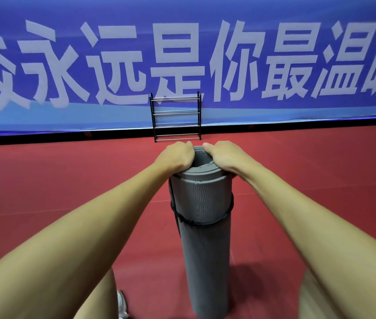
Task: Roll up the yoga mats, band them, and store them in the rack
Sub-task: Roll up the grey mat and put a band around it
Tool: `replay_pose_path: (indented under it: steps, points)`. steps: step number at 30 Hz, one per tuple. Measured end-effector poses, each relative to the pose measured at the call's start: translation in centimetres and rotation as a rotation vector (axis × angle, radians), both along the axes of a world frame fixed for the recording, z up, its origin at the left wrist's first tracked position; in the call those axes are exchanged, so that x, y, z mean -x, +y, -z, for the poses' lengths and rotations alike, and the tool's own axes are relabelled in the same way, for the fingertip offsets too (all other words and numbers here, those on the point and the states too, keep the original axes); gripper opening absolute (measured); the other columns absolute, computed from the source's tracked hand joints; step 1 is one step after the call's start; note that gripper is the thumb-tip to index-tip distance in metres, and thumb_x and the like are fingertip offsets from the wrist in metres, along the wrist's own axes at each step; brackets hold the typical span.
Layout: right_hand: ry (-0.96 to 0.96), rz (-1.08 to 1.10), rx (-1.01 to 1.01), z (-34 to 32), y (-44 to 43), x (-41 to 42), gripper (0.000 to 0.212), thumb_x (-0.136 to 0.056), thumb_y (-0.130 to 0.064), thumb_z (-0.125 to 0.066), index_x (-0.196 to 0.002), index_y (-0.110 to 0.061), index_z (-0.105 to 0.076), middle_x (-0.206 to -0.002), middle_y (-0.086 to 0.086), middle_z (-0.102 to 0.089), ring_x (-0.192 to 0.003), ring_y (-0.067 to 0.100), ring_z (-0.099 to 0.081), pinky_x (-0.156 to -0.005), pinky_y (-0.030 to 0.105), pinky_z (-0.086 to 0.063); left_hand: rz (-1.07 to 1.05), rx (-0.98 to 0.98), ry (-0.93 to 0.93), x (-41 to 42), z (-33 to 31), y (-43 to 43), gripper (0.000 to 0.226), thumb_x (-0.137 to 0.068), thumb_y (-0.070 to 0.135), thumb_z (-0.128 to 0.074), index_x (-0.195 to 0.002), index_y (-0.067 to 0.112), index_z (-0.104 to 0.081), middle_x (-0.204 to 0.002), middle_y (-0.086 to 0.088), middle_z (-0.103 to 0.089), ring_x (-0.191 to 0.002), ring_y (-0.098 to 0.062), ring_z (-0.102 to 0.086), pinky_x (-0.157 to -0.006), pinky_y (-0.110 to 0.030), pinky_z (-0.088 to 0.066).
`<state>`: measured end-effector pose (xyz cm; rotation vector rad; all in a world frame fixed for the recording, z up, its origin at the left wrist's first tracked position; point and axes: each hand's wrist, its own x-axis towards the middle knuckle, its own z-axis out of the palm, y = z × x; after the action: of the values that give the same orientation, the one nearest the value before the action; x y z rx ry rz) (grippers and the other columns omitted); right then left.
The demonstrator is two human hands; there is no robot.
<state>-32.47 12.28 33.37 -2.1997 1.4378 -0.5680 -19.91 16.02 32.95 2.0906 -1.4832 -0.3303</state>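
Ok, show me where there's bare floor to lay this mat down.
Red floor is bare left of the mat, up to the banner, and likewise right of it. Crowded: the rack straight ahead, legs and shoe below.

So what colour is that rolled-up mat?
The rolled mat is grey, seen best in the head view.

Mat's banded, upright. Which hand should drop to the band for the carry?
Left, likely. Left hand and right hand both grip the mat at its top, but the band has a strand running up the side under the left one.
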Motion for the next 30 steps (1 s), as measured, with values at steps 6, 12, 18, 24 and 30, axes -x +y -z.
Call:
replay_pose_path:
  steps: [6,12,18,24,30]
  points:
    - [0.236,0.035,0.011,-0.3,1.6,0.5,0.051,-0.102,-0.039,-0.024,-0.147,-0.014,-0.027,-0.148,0.017,-0.038,-0.131,0.035,-0.042,-0.103,0.046,-0.036,0.02,-0.064,-0.122,0.2,0.8,1.3,0.045,-0.102,0.03,-0.011,-0.116,0.005,-0.045,-0.133,-0.022,-0.048,-0.117,-0.039,-0.048,-0.101,-0.051,-0.037]
    - [0.133,-0.019,0.085,0.8,1.0,1.7,0.044,-0.101,-0.042,-0.025,-0.126,-0.016,-0.05,-0.134,0.012,-0.053,-0.12,0.033,-0.048,-0.094,0.041,-0.039,-0.02,0.154,0.348,0.7,1.4,2.0,0.043,-0.098,0.032,-0.042,-0.102,-0.007,-0.06,-0.113,-0.021,-0.064,-0.106,-0.036,-0.059,-0.096,-0.044,-0.045]
    - [-0.598,0.152,-0.117,3.2,-1.7,2.7,0.037,-0.098,-0.039,-0.041,-0.103,-0.013,-0.067,-0.119,0.012,-0.063,-0.111,0.027,-0.056,-0.093,0.036,-0.04,-0.035,0.324,1.13,1.3,2.4,1.4,0.032,-0.1,0.028,-0.047,-0.106,0.006,-0.069,-0.102,-0.011,-0.072,-0.091,-0.023,-0.067,-0.08,-0.034,-0.054]
    - [-0.691,0.093,-0.141,7.6,0.1,3.1,0.066,-0.1,-0.056,-0.015,-0.14,-0.017,-0.05,-0.146,-0.001,-0.046,-0.136,0.013,-0.037,-0.11,0.028,-0.025,-0.101,0.338,1.075,-0.3,7.8,1.8,0.041,-0.095,0.055,-0.045,-0.112,0.028,-0.07,-0.109,0.008,-0.071,-0.103,-0.013,-0.063,-0.097,-0.037,-0.049]
    - [-0.715,-0.181,-0.006,11.4,1.6,3.3,0.132,-0.048,-0.094,-0.053,-0.151,-0.023,-0.011,-0.151,-0.009,-0.031,-0.136,0.001,-0.031,-0.111,0.018,-0.024,-0.075,0.377,1.125,-0.2,8.1,0.6,0.037,-0.096,0.045,-0.049,-0.113,0.02,-0.069,-0.106,0.004,-0.072,-0.095,-0.011,-0.065,-0.081,-0.029,-0.052]
